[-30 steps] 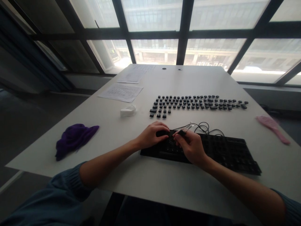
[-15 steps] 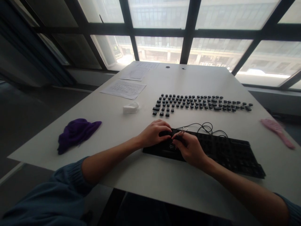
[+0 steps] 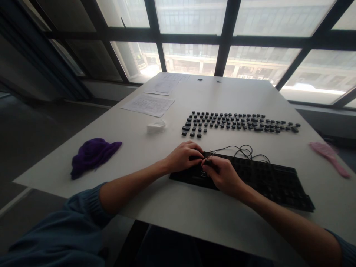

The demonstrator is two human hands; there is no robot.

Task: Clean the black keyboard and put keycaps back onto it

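Observation:
A black keyboard lies at a slant near the table's front edge, with many keycaps off its frame. Over its left end, my left hand has its fingers curled and its thumb and fingertips drawn together; what they pinch, if anything, is hidden. Right beside it, almost touching those fingertips, my right hand is closed on a small tool with thin wire prongs that looks like a keycap puller. The prongs point up and away above the fingers. Several rows of loose black keycaps are laid out behind the keyboard.
A purple cloth lies crumpled at the left, with a white tissue pack farther in. Printed sheets rest at the back left. A pink brush sits at the right edge. The keyboard's cable loops behind it.
My right hand has shifted slightly left toward my left fingertips, and the wire prongs have moved left with it. My left hand stays at about the same place on the keyboard.

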